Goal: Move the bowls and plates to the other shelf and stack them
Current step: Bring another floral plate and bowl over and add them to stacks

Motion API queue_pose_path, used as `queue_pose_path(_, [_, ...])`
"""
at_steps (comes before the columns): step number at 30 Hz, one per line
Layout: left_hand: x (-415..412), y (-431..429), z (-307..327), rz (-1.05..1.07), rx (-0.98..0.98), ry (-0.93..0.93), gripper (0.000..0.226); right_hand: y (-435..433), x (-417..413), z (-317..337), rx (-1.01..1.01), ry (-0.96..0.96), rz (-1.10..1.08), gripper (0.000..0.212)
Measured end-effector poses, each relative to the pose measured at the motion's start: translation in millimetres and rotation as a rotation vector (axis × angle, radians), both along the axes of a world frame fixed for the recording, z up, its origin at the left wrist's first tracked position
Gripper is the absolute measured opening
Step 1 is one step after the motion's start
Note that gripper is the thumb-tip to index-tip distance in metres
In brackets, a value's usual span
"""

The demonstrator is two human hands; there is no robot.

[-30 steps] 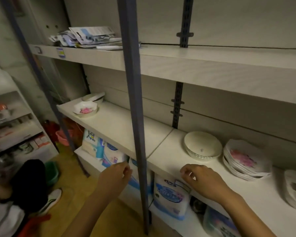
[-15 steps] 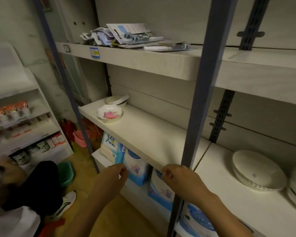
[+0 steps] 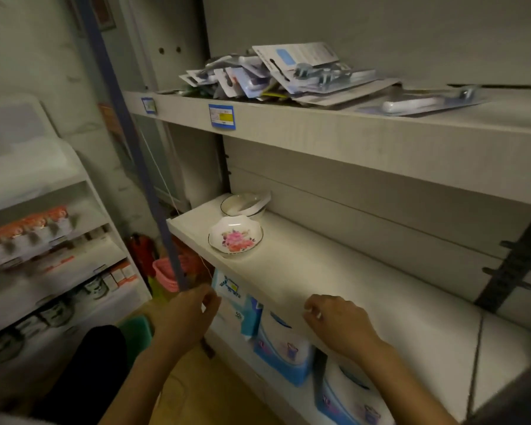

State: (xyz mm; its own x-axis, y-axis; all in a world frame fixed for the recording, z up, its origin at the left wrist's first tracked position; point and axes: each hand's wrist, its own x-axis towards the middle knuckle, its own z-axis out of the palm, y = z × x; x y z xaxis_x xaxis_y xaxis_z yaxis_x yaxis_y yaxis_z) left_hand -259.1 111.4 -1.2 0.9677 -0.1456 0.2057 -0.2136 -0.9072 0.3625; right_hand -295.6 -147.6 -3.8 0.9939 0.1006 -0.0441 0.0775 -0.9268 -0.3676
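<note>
A small white bowl with a pink flower pattern point(image 3: 235, 237) sits near the left end of the middle shelf point(image 3: 334, 280). Behind it, by the back wall, stands a plain white bowl point(image 3: 242, 205) with a tilted dish resting in it. My left hand point(image 3: 187, 314) hovers in front of the shelf's left end, beside the blue post point(image 3: 141, 167), fingers loosely curled and holding nothing. My right hand point(image 3: 337, 323) hangs over the shelf's front edge, fingers bent and empty. Both hands are well short of the bowls.
The upper shelf holds a heap of carded packages point(image 3: 288, 75). Blue and white tissue packs point(image 3: 282, 348) fill the shelf below. A pink basket point(image 3: 166, 274) and a green bin point(image 3: 135, 332) stand on the floor. A product rack point(image 3: 43, 240) stands to the left.
The view has swung left; the cream bowl and the plate stack on the right have left the frame. Both hands moved left along the shelf's front edge, still empty.
</note>
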Motion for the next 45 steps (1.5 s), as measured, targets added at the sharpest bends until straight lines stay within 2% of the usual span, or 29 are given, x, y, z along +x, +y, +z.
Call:
queue_pose_path(9, [141,51,-12,-0.088,-0.077,0.115,0.013,45,86,-15,-0.005,0.006,-0.184,0.032])
queue_pose_path(13, [204,64,-13,-0.185,-0.066,0.143,0.024,71,117,-20,0.017,0.013,-0.330,0.032])
queue_pose_path(19, [284,76,-27,-0.184,0.031,0.253,0.026,106,147,-22,0.031,0.047,-0.510,0.031])
queue_pose_path(22, [317,71,-35,-0.124,0.144,0.248,0.038,120,154,-23,0.031,0.069,-0.577,0.032])
queue_pose_path(26, [344,64,-51,-0.190,0.212,0.349,0.047,134,163,-26,0.035,0.082,-0.646,0.032])
queue_pose_path(32, [364,55,-59,-0.307,0.244,0.397,0.024,147,171,-30,0.016,0.104,-0.722,0.032])
queue_pose_path(36, [376,54,-54,-0.360,0.321,0.397,0.025,152,180,-32,0.029,0.110,-0.760,0.032])
queue_pose_path(41, [383,60,-48,-0.382,0.169,0.421,0.037,154,194,-39,0.056,0.156,-0.792,0.032])
queue_pose_path(45, [390,84,-37,-0.362,0.055,0.364,0.033,155,220,-53,0.143,0.226,-0.871,0.039])
